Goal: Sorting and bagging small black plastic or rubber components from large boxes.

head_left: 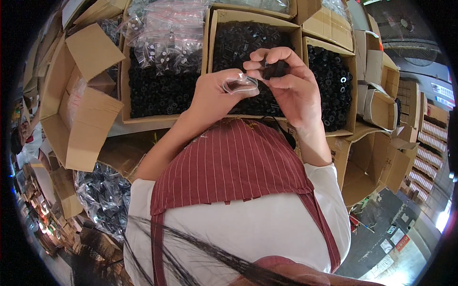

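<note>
My left hand (215, 91) grips a small clear plastic bag (240, 88), whose mouth bows open toward the right. Fingers of my right hand (298, 88) are curled, and its thumb and a fingertip pinch at the bag's right edge. A dark patch shows between those fingers; I cannot tell whether it is a black part in the hand or the box behind. Both hands are above the near part of a cardboard box (257, 15) full of small black parts (234, 40).
Left of it, filled clear bags (167, 28) lie on black rings (157, 93) in another box. A right-hand box holds more black rings (329, 76). Open cartons (90, 128) stand at the left, with a bag of dark parts (102, 198) below. Another open carton (369, 164) stands lower right.
</note>
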Motion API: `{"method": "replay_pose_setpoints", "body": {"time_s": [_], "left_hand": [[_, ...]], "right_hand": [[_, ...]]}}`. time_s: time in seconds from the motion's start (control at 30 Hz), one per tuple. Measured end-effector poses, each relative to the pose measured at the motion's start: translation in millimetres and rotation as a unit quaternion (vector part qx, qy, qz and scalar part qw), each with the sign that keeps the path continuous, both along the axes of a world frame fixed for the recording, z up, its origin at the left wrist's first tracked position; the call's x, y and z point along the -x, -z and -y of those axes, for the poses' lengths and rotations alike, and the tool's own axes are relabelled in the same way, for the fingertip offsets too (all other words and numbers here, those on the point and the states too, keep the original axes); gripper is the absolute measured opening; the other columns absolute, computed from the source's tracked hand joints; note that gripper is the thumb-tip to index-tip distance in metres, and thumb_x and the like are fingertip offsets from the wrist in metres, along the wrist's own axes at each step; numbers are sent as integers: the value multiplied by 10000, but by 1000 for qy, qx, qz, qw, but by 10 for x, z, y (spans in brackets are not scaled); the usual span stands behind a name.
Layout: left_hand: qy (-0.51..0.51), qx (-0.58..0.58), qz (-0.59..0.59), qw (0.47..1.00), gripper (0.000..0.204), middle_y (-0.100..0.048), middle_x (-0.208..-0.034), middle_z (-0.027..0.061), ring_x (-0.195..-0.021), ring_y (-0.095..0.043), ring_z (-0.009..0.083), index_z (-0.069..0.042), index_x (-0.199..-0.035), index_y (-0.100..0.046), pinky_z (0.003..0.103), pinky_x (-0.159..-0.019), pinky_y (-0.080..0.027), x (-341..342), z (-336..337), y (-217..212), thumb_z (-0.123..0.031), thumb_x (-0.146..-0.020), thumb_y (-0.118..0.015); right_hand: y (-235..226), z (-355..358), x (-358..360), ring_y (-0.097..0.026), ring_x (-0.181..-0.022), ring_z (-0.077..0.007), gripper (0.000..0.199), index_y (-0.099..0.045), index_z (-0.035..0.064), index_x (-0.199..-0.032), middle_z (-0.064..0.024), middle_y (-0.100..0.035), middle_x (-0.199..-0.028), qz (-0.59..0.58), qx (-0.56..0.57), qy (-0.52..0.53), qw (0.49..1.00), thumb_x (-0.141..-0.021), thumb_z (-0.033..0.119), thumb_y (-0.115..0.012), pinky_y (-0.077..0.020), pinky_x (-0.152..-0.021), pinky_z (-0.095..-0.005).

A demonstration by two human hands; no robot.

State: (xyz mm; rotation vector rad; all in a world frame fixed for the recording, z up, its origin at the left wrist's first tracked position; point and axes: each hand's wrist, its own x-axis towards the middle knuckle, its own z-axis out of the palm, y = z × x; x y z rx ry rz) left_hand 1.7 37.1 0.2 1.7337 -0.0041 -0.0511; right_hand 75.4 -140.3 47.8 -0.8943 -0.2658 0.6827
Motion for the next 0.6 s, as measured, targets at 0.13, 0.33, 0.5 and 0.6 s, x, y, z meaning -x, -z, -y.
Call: {"method": "replay_pose_setpoints", "body": {"time_s": [0.13,0.33,0.5,0.6], "left_hand": [[12,189,-58,980,192,-722,-966,22,-864,-631,71,10,-1005,-716,254,-766,-521,-29,35,-3,12,-820,-769],[29,254,-40,966,290,-699,-909,12,-846,-636,79,-6,-1107,-679,251,-779,-524,-58,106,64,8,-830,-761],[26,242,-72,967,243,-695,-902,10,-842,-639,85,-7,-1061,-693,253,-779,-524,-45,119,60,-1,-830,-766],[23,240,-65,968,219,-694,-915,6,-860,-639,88,-9,-1036,-698,252,-795,-523,-51,124,53,-6,-829,-769]], "right_hand": [[-36,-49,27,-587,-1191,-248,363,-584,2,-1105,-177,-598,-1233,52,-16,-10,998,-791,-115,-445,-439,-1047,-356],[-140,-184,55,-600,-1109,-291,246,-539,44,-978,-203,-597,-1149,59,15,-33,998,-769,-72,-478,-447,-1026,-397],[-101,-200,33,-599,-1113,-343,229,-522,49,-958,-202,-618,-1072,29,-5,-29,999,-767,-68,-475,-440,-1041,-453],[-97,-176,13,-595,-1126,-366,232,-521,50,-954,-196,-623,-1043,27,-1,-23,999,-761,-70,-474,-433,-1050,-487]]}}
